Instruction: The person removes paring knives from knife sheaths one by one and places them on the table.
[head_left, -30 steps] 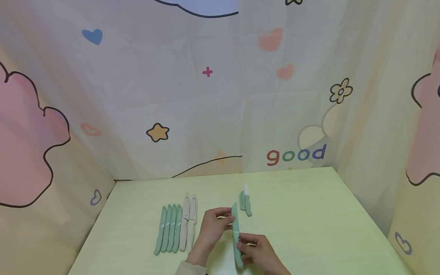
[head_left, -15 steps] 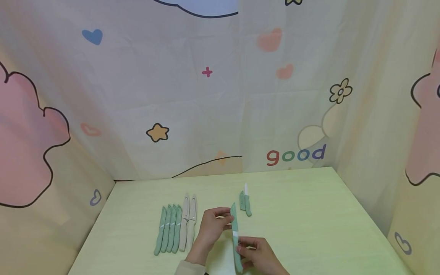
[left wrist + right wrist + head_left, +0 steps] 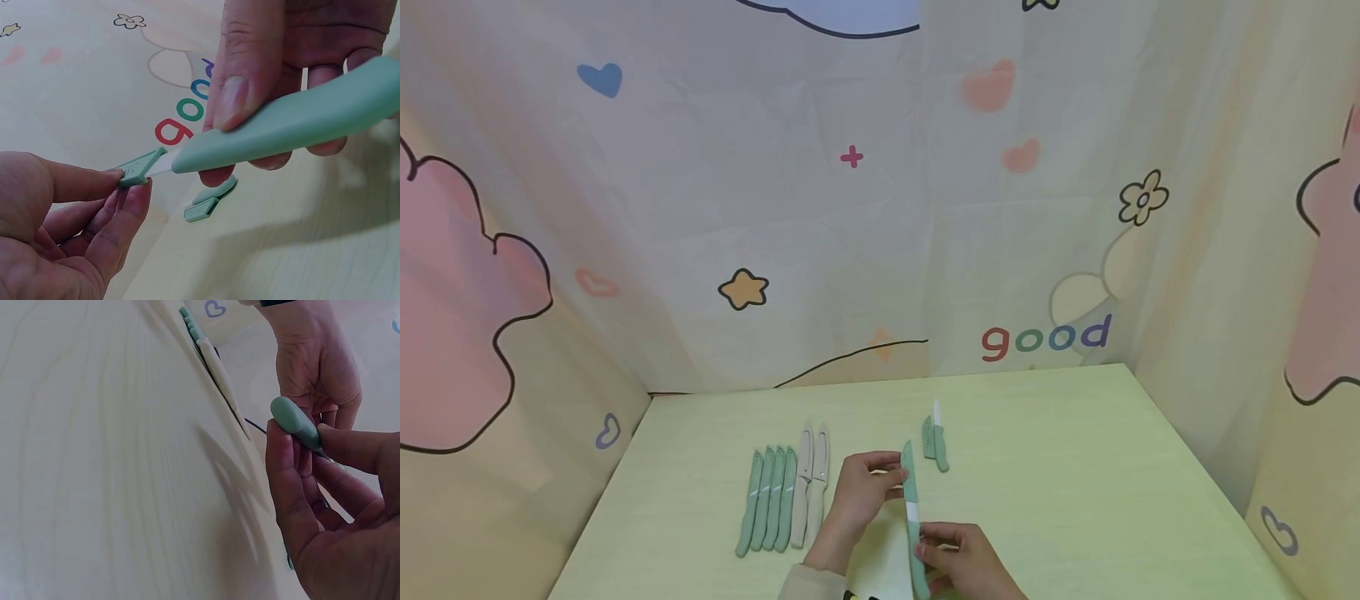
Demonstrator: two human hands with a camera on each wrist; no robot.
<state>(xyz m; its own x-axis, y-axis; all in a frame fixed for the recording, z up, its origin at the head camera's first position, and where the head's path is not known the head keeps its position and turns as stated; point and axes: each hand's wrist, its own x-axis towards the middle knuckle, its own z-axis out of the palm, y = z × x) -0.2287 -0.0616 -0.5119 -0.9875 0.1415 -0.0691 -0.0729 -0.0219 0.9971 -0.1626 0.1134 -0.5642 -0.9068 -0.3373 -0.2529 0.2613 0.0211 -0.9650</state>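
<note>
My left hand point(image 3: 867, 492) pinches the green sheath point(image 3: 139, 170) of a knife between thumb and fingers. The knife's green handle point(image 3: 917, 562) is gripped by my right hand point(image 3: 966, 558), thumb along its side in the left wrist view. Between sheath and handle a short stretch of white blade point(image 3: 912, 512) shows; the rest of the blade is inside the sheath. Both hands hold the knife above the table, sheath end pointing away from me. From the right wrist, the handle's rounded butt point(image 3: 289, 415) faces the camera.
Left of my hands lie several sheathed green knives point(image 3: 767, 500) in a row, beside two pale beige ones point(image 3: 812, 483). Farther back on the table point(image 3: 1075, 500) are a small green knife point(image 3: 941, 446) with its white blade bare and its green sheath point(image 3: 928, 437) alongside.
My right hand has drawn the handle toward me, away from the sheath, and the strip of white blade between them has grown. My left hand has shifted slightly left.
</note>
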